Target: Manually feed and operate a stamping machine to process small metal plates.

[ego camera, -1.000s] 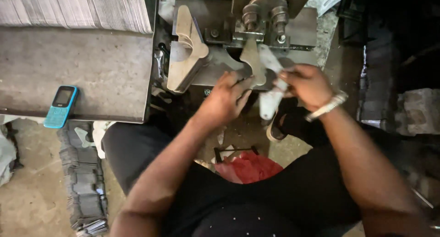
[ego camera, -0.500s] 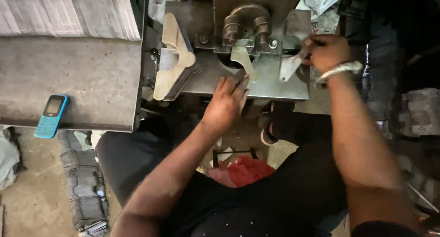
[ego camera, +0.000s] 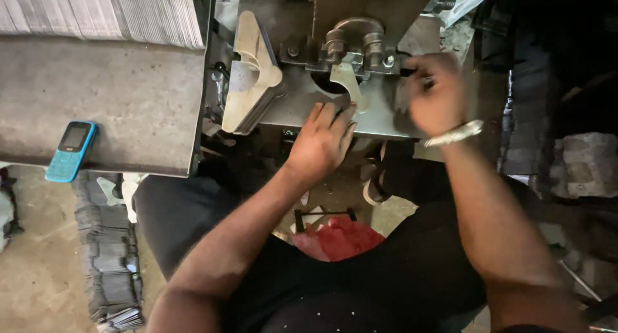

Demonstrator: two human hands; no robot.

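1. Hands: two, left hand (ego camera: 322, 143) and right hand (ego camera: 434, 95).
2. Blue phone (ego camera: 71, 151): one, left.
3. Metal bracelet (ego camera: 454, 133): one.
4. Red cloth (ego camera: 338, 237): one, near.

A pale, curved flat cutout (ego camera: 351, 83) lies on the grey press plate (ego camera: 302, 104).

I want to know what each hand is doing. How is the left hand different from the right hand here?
The left hand lies flat with its fingers spread on the metal machine plate, while the right hand is curled up like a fist at the plate's far edge. The left hand looks sharp; the right hand is blurred. The right wrist wears a silver bracelet; the left wrist is bare. Both are at the same plate.
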